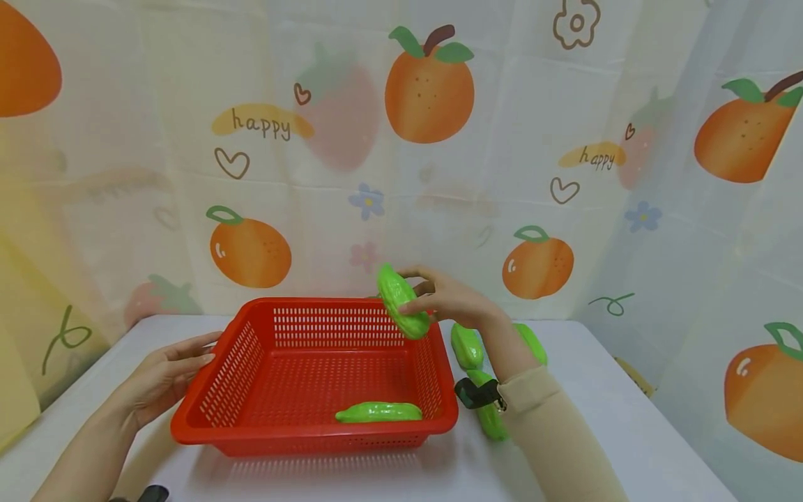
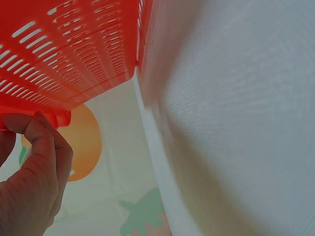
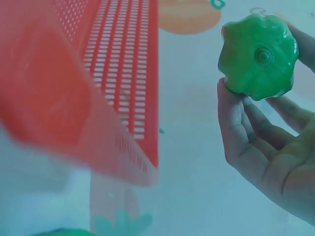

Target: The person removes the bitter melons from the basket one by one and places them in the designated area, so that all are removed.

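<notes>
My right hand [image 1: 454, 300] holds a green, ridged bitter melon [image 1: 401, 303] between thumb and fingers, above the right rear corner of a red plastic basket [image 1: 314, 432]. In the right wrist view, the rounded end of the bitter melon [image 3: 256, 56] faces the camera. Another bitter melon [image 1: 379, 412] lies in the basket along the front wall. With thumb and curled fingers, my left hand [image 1: 159, 376] grips the basket's left rim, and the left wrist view shows those fingers at the red rim [image 2: 59, 118].
Right of the basket, partly behind my right forearm, three more bitter melons lie on the white table [image 1: 627, 418]: one near the basket [image 1: 467, 346], one closer to me [image 1: 491, 418], one farther right [image 1: 532, 342]. A fruit-printed curtain [image 1: 401, 188] hangs behind.
</notes>
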`<state>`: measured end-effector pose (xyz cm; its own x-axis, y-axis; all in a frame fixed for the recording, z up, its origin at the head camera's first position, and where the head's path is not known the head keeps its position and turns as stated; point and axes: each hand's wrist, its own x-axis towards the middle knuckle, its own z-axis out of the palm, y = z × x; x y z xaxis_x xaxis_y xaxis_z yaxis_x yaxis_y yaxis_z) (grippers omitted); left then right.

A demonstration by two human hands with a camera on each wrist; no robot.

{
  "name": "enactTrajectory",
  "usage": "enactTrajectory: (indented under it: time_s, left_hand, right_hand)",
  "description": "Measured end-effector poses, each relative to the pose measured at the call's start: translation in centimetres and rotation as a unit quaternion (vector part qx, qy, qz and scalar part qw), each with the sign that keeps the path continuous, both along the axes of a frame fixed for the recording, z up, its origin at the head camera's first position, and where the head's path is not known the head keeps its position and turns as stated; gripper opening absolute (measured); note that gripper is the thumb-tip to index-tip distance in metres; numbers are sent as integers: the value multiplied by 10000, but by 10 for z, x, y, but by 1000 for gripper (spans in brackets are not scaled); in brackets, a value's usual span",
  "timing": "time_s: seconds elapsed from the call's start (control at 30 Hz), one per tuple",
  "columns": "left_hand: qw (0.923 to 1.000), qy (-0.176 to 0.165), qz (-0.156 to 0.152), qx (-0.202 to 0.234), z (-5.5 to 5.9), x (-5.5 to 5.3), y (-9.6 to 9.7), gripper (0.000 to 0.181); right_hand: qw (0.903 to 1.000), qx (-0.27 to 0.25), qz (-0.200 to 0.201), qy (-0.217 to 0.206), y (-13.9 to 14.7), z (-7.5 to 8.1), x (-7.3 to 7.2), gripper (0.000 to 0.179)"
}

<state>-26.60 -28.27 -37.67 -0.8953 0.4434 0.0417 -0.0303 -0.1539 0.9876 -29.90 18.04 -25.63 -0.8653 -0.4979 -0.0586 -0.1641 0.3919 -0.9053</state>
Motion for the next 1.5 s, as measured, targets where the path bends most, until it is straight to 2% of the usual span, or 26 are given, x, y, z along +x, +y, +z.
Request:
enactTrajectory:
  time_s: [0.13, 0.33, 0.57, 0.8, 1.13, 1.5]
  left_hand:
    - [10000, -4, 40, -38, 0, 0, 0, 43]
    - [10000, 6, 74, -60, -1, 0, -1, 43]
    - [9999, 4, 85, -72, -1, 0, 0, 42]
    - [9999, 44, 73, -69, -1, 1, 1, 42]
    - [9998, 17, 173, -136, 0, 1, 1, 41]
    - [9995, -15, 218, -242, 2, 1, 1, 40]
  right_hand:
    - [9999, 56, -105, -22, 12, 0, 3, 66]
    - [9985, 424, -341, 41, 30, 0, 9, 71]
    - [9967, 647, -484, 38, 52, -7, 10, 74]
    - [9950, 784, -613, -106, 77, -16, 11, 78]
    - [9929, 922, -718, -239, 111, -21, 21, 86]
    - [9889, 1107, -828, -545, 139, -35, 26, 92]
